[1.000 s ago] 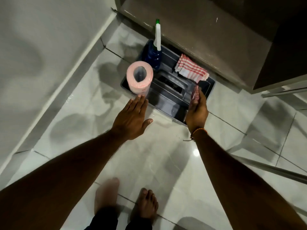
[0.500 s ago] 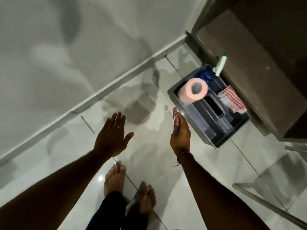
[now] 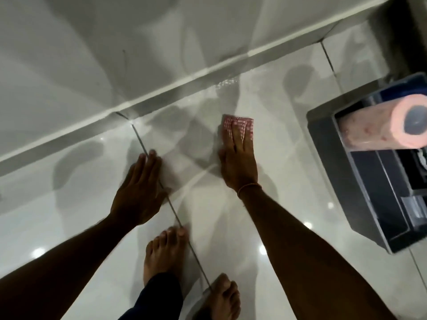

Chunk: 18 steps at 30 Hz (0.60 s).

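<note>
right hand flat on red-checked cloth, left hand apart

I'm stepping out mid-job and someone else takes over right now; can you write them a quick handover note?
Right hand: open, straight fingers pressing the red-checked cloth flat on the floor tile.
Left hand: open, holding nothing, spread low at the grout line; contact with the tile is unclear.
The caddy stands on the floor to the right, with the pink paper roll in it.
Done: the cloth is down on the tile.
Left: apparently the wiping itself.
</note>
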Each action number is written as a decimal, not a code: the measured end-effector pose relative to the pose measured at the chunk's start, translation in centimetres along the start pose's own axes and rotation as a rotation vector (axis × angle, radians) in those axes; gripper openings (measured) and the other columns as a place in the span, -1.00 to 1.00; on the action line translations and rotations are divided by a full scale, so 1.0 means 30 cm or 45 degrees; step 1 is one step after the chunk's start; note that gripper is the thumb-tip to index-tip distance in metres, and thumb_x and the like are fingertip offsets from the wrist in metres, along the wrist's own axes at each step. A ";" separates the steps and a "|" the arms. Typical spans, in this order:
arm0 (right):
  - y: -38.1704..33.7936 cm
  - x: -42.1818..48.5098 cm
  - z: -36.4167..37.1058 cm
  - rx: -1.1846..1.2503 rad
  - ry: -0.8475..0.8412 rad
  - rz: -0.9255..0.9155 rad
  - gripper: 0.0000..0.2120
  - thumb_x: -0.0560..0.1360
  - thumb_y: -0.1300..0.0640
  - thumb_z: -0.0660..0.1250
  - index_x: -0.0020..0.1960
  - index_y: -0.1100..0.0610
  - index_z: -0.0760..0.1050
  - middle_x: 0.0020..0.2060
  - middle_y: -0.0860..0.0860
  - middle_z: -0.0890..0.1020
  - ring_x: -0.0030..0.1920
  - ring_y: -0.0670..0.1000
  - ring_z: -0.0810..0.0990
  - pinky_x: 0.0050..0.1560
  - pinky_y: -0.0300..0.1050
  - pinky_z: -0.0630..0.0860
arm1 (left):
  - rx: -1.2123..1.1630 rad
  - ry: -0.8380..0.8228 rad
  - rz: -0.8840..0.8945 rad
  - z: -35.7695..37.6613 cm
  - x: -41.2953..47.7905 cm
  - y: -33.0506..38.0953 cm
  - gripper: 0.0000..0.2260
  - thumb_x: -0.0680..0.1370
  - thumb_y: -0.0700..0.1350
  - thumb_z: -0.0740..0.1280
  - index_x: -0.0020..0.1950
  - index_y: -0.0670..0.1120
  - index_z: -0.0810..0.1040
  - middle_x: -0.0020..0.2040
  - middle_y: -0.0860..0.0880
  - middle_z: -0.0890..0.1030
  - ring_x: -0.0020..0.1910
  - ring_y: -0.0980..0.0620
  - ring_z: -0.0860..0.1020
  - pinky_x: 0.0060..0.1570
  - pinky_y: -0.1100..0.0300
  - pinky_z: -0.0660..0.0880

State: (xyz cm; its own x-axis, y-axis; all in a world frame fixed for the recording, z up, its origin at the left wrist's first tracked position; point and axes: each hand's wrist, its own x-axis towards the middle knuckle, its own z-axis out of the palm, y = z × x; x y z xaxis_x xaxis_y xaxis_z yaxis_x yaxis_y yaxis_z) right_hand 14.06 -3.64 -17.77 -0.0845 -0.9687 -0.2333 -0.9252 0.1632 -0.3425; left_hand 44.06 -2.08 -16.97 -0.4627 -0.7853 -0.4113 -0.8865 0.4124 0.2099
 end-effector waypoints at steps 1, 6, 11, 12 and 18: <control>0.026 0.009 0.008 -0.020 0.017 -0.017 -0.42 0.76 0.01 0.16 0.73 0.05 0.11 0.72 0.15 0.19 0.72 0.34 0.12 0.76 0.24 0.07 | 0.029 0.043 0.028 0.023 0.004 -0.012 -0.20 0.65 0.23 0.18 0.69 -0.29 0.10 0.73 -0.30 0.07 0.72 -0.34 0.06 0.65 -0.26 0.19; 0.203 0.210 -0.076 -0.099 0.166 -0.008 -0.40 0.76 -0.02 0.10 0.73 0.16 0.09 0.73 0.23 0.13 0.73 0.34 0.05 0.76 0.30 0.01 | 0.113 0.179 0.060 0.081 0.051 -0.039 -0.24 0.68 0.20 0.14 0.71 -0.28 0.06 0.75 -0.29 0.02 0.73 -0.34 0.03 0.67 -0.26 0.12; 0.426 0.537 -0.275 -0.021 0.317 0.585 -0.36 0.77 0.03 -0.04 0.72 0.29 -0.18 0.73 0.28 -0.12 0.73 0.37 -0.19 0.76 0.28 -0.22 | 0.089 0.188 0.044 0.121 0.056 -0.048 -0.22 0.67 0.23 0.12 0.71 -0.27 0.05 0.76 -0.27 -0.03 0.74 -0.33 -0.01 0.70 -0.24 0.03; 0.457 0.590 -0.308 0.026 0.297 0.684 -0.35 0.77 0.02 -0.04 0.72 0.30 -0.19 0.73 0.29 -0.12 0.73 0.37 -0.20 0.76 0.28 -0.22 | 0.103 0.184 0.036 0.128 0.056 -0.050 -0.21 0.67 0.24 0.12 0.71 -0.27 0.05 0.76 -0.26 -0.04 0.74 -0.33 -0.01 0.70 -0.23 0.01; 0.474 0.664 -0.330 0.014 0.312 0.617 -0.37 0.77 0.01 -0.02 0.74 0.24 -0.11 0.74 0.26 -0.02 0.74 0.36 -0.08 0.78 0.23 -0.12 | 0.103 0.157 -0.015 0.126 0.052 -0.049 -0.19 0.65 0.26 0.10 0.72 -0.24 0.00 0.76 -0.24 -0.03 0.75 -0.28 -0.03 0.73 -0.08 -0.15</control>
State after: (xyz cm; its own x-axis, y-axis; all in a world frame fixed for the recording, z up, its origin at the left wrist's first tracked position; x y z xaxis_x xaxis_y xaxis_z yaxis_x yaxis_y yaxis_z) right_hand -4.45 -22.46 -18.29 -0.5852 -0.7972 -0.1484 -0.7553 0.6024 -0.2579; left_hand 44.67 -2.16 -21.29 -0.4538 -0.8390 -0.3003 -0.8909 0.4348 0.1316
